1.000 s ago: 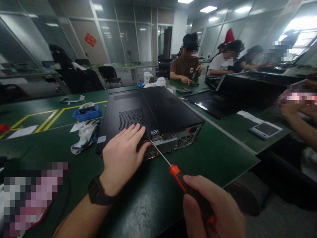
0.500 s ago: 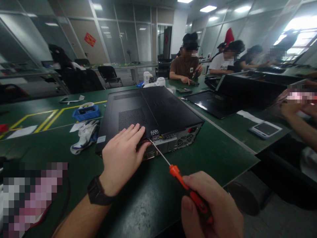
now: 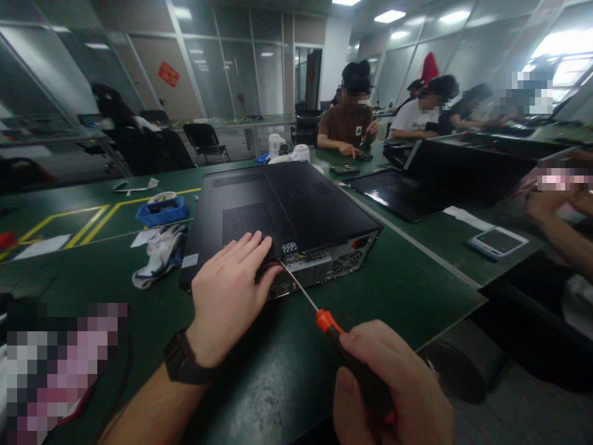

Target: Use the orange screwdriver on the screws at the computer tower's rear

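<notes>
A black desktop computer case (image 3: 306, 204) lies flat on the green table. My left hand (image 3: 234, 287), with a dark watch on its wrist, rests on the case's near left part, fingers stretched over the lid and thumb at the rear edge. In my closed right hand (image 3: 398, 383) is a screwdriver (image 3: 327, 319) with an orange and black handle. Its thin shaft reaches up to the rear panel just beside my left thumb. The tip's exact contact point is too small to make out.
Left of the case are grey-white gloves (image 3: 163, 254) and a blue tray (image 3: 162, 211). A flat black panel (image 3: 393, 196) and a white-edged device (image 3: 496, 241) lie to the right. A co-worker's arm (image 3: 558, 222) reaches in at right; another person (image 3: 347, 120) sits across the table.
The screwdriver handle has turned in my right hand, so its black side now faces up where red showed before. My left hand and the case have stayed in place.
</notes>
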A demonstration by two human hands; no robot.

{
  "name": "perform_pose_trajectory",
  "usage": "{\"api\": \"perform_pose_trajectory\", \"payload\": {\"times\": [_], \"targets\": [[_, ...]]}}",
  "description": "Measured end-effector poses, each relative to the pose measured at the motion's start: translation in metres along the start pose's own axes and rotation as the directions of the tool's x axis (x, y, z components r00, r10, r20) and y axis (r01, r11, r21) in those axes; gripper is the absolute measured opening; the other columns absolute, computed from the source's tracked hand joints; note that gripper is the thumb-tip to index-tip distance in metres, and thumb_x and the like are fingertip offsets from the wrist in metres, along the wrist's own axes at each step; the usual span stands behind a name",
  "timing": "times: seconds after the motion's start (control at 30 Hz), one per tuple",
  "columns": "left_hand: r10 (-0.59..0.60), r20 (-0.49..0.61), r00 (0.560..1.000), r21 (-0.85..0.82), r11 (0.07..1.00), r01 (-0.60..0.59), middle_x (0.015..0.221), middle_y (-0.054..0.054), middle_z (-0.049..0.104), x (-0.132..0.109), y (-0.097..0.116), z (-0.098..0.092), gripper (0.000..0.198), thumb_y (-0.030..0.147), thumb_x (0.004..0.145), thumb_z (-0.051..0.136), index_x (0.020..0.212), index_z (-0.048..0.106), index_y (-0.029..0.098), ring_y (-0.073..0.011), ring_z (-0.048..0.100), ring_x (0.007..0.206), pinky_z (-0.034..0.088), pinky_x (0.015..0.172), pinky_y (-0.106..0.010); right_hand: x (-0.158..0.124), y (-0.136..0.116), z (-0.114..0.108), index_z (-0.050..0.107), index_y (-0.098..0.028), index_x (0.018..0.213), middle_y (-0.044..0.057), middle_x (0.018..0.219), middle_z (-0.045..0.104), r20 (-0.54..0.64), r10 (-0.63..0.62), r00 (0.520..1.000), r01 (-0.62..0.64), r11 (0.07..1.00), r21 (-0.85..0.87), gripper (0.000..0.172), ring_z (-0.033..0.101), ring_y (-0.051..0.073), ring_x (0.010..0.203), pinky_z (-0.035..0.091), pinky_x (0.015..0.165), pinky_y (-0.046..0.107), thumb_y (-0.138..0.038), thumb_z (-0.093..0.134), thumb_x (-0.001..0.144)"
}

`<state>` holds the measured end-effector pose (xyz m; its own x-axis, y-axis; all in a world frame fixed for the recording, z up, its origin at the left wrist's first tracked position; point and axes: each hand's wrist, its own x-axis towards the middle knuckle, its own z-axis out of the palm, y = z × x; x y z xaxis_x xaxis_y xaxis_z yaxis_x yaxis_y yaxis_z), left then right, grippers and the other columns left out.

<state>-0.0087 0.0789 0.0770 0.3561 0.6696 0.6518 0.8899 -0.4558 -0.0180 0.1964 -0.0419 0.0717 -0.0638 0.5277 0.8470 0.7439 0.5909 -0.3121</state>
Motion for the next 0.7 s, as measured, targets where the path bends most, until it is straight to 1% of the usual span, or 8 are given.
{"api": "perform_pose_trajectory", "payload": {"times": [0.1,0.2,0.27,0.33,0.47,0.53,0.6,0.7], "targets": [[-0.007,0.0,1.0,0.005,1.0,0.007,0.142,-0.014,0.073,0.0,-0.0007,0.0009,0.039,0.033,0.099,0.068,0.134,0.074,0.017,-0.0322,0.072,0.13,0.058,0.113,-0.051,-0.0022,0.0009,0.0,0.067,-0.02,0.114,0.005,0.088,0.079,-0.018,0.01,1.0,-0.012,0.997,-0.076,0.024,0.077,0.018,0.071,0.066,0.065,0.027,-0.016,0.063,0.091],[0.001,-0.008,1.0,0.009,1.0,-0.001,0.141,-0.015,0.074,0.0004,-0.001,0.0012,0.039,0.034,0.099,0.068,0.133,0.074,0.016,-0.0327,0.072,0.129,0.059,0.112,-0.051,-0.0033,0.0041,-0.0022,0.07,-0.021,0.113,0.006,0.088,0.08,0.015,0.018,1.0,-0.016,0.99,-0.142,0.02,0.077,0.019,0.069,0.066,0.066,0.027,-0.023,0.064,0.094],[0.007,-0.015,1.0,0.009,1.0,-0.007,0.14,-0.016,0.074,0.0004,-0.0009,0.0008,0.039,0.033,0.099,0.068,0.132,0.074,0.014,-0.0333,0.073,0.129,0.059,0.112,-0.051,-0.0029,0.0051,-0.0023,0.07,-0.021,0.113,0.006,0.087,0.08,-0.01,0.009,1.0,-0.01,0.993,-0.114,0.021,0.076,0.019,0.068,0.066,0.065,0.028,-0.026,0.061,0.095],[0.011,-0.019,1.0,0.008,1.0,-0.011,0.139,-0.016,0.074,0.0002,-0.0005,0.0001,0.039,0.033,0.099,0.068,0.132,0.074,0.013,-0.0333,0.073,0.128,0.059,0.112,-0.051,-0.002,0.0044,-0.0006,0.069,-0.02,0.114,0.007,0.088,0.079,-0.037,0.004,0.999,-0.006,0.998,-0.059,0.022,0.076,0.02,0.07,0.066,0.064,0.029,-0.024,0.06,0.094],[0.012,-0.021,1.0,0.01,1.0,-0.012,0.14,-0.016,0.074,0.0005,0.0003,-0.001,0.038,0.033,0.099,0.067,0.131,0.075,0.014,-0.0333,0.073,0.128,0.059,0.111,-0.05,-0.0009,0.0031,0.0038,0.066,-0.015,0.115,0.008,0.09,0.076,-0.007,-0.008,1.0,0.008,1.0,0.0,0.028,0.077,0.019,0.078,0.065,0.064,0.029,-0.014,0.061,0.088],[0.011,-0.019,1.0,0.007,1.0,-0.011,0.14,-0.016,0.074,0.0009,0.0005,-0.0009,0.038,0.033,0.099,0.067,0.132,0.075,0.014,-0.0331,0.073,0.128,0.059,0.111,-0.05,-0.0011,0.0042,0.0044,0.067,-0.015,0.114,0.006,0.087,0.076,-0.045,-0.036,0.998,0.036,0.999,-0.019,0.024,0.074,0.017,0.071,0.062,0.06,0.027,-0.015,0.059,0.091],[0.01,-0.017,1.0,0.003,1.0,-0.01,0.14,-0.016,0.074,0.0011,0.0006,-0.0007,0.039,0.033,0.099,0.068,0.132,0.074,0.013,-0.0331,0.073,0.129,0.059,0.112,-0.05,-0.0011,0.0056,0.0032,0.068,-0.017,0.113,0.005,0.083,0.076,-0.048,-0.053,0.997,0.05,0.997,-0.053,0.02,0.071,0.015,0.062,0.059,0.055,0.026,-0.018,0.056,0.097],[0.006,-0.014,1.0,0.003,1.0,-0.006,0.141,-0.016,0.074,0.0006,0.0002,-0.0002,0.039,0.033,0.099,0.068,0.132,0.074,0.014,-0.033,0.072,0.13,0.058,0.113,-0.051,0.0004,0.0055,-0.0005,0.068,-0.019,0.114,0.005,0.085,0.078,-0.009,-0.002,1.0,0.001,0.997,-0.072,0.019,0.073,0.016,0.063,0.061,0.057,0.027,-0.023,0.057,0.099]]}}
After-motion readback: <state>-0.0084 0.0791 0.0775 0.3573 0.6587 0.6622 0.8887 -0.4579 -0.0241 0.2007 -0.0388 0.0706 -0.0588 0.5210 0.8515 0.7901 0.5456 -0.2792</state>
